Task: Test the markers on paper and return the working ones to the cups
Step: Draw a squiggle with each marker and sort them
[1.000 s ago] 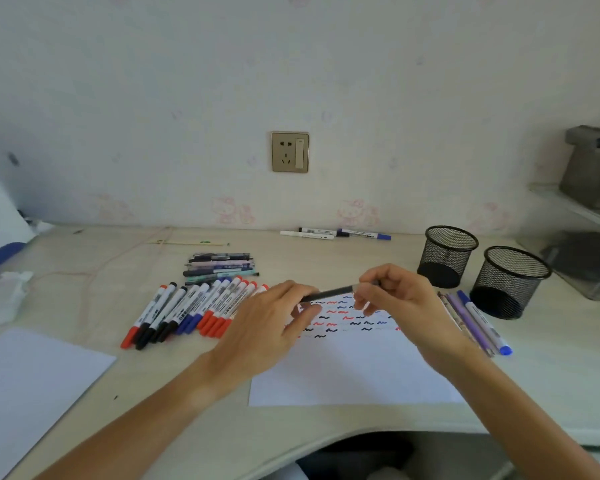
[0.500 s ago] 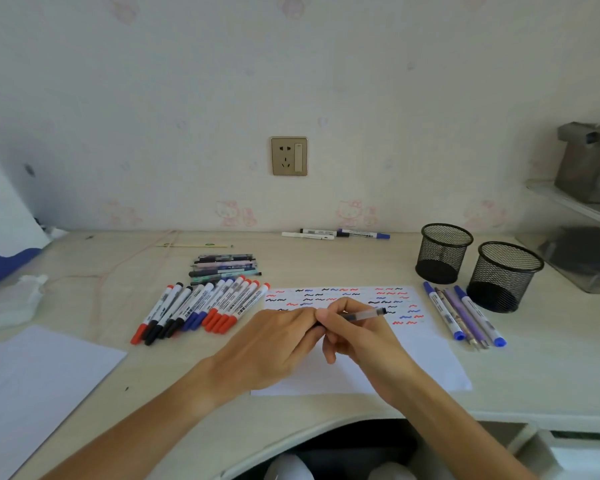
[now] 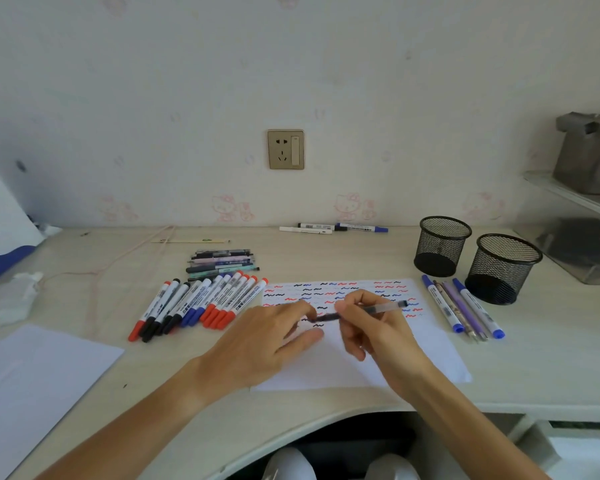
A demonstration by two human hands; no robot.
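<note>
A clear-barrelled pen (image 3: 361, 313) is gripped in the right hand (image 3: 374, 327), fingers pinched around its middle, dark tip pointing left over the test sheet (image 3: 430, 344) near the front edge of the desk (image 3: 551, 368). The left hand (image 3: 267, 341) rests on the paper's left part, thumb and forefinger closed at the pen's tip end; whether they grip a cap or only steady the tip cannot be told through the blur.

The sheet's far half already carries rows of short black, red and blue squiggles, and the nearest fresh marks sit just under the pen tip. Judged from this, the step in hand is a test stroke or recapping after one. Done well, it wants the left hand flat to keep the paper still, a light short stroke on bare white below the filled rows, and the cap pressed fully home before the pen goes anywhere.

Two black mesh cups (image 3: 444, 245) stand empty toward the desk's right rear, with four pens (image 3: 465, 310) lying just left of the nearer one. A fanned row of red, black and blue markers (image 3: 201, 303) lies left of the sheet, a stack of slimmer pens (image 3: 222, 265) behind it, three more markers (image 3: 333, 228) at the back edge.

The markers' barrel labels are printed, but too small to read.
</note>
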